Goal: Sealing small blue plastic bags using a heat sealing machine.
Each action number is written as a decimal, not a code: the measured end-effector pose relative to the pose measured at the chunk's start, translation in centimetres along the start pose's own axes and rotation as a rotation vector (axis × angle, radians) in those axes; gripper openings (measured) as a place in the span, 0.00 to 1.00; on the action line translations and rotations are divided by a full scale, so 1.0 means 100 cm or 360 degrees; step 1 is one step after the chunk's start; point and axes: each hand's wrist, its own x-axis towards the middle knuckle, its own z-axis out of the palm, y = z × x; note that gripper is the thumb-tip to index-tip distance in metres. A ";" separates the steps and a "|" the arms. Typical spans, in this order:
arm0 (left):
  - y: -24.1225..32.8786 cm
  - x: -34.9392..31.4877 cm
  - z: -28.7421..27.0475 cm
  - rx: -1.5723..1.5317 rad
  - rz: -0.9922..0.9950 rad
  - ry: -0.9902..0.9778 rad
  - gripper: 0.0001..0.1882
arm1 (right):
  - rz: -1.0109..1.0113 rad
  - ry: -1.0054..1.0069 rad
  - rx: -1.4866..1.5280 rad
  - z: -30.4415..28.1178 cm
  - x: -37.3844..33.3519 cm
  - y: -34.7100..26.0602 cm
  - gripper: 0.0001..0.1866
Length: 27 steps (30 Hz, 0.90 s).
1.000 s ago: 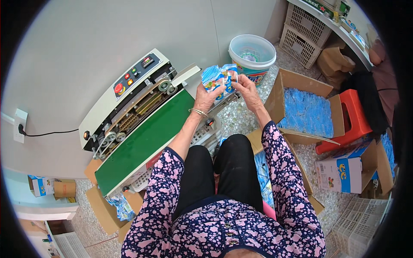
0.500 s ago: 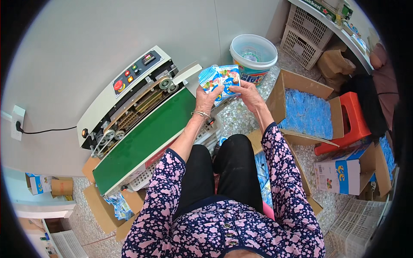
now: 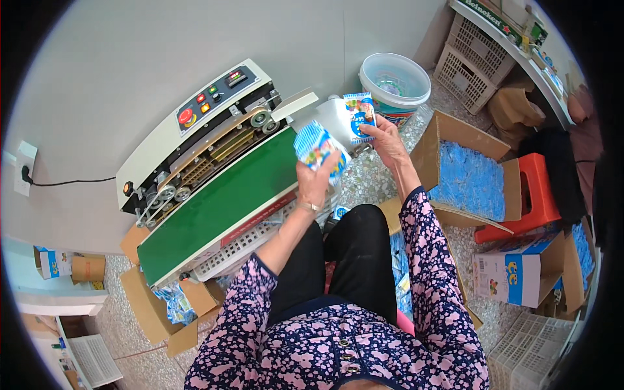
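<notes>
My left hand (image 3: 314, 182) is closed on a blue-and-white striped packet (image 3: 316, 144) smeared by motion; whether more than one is in it I cannot tell. To its right, my right hand (image 3: 387, 140) pinches another small blue-and-white packet (image 3: 358, 117) by its lower right side, thumb on the front. The two packets are apart. Both hands are above the far end of a conveyor sealing machine, whose green belt (image 3: 214, 211) runs down to the left. Its control panel (image 3: 218, 96) has a red knob and lit buttons.
An open cardboard box (image 3: 422, 146) full of blue packets stands at right, against a red stool (image 3: 539, 188). Behind my hands is a white bucket (image 3: 398, 101). Another box (image 3: 146, 311) with packets sits below the belt. Plastic crates (image 3: 463, 78) are stacked at the back right.
The hands have moved apart, each with a packet. My left hand has come down and nearer to the belt; the right has shifted slightly right. The whole view has also shifted a little.
</notes>
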 end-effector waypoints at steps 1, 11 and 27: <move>0.005 -0.016 -0.004 0.0058 -0.0046 -0.0018 0.17 | 0.0012 -0.0052 -0.0026 0.000 0.005 0.003 0.16; 0.018 -0.113 -0.052 0.0062 -0.0449 -0.0180 0.13 | 0.0219 -0.0287 -0.0214 0.062 0.054 0.041 0.19; 0.035 -0.113 -0.054 0.0080 -0.0426 -0.0290 0.16 | 0.0474 -0.0071 -0.1060 0.100 0.087 0.041 0.22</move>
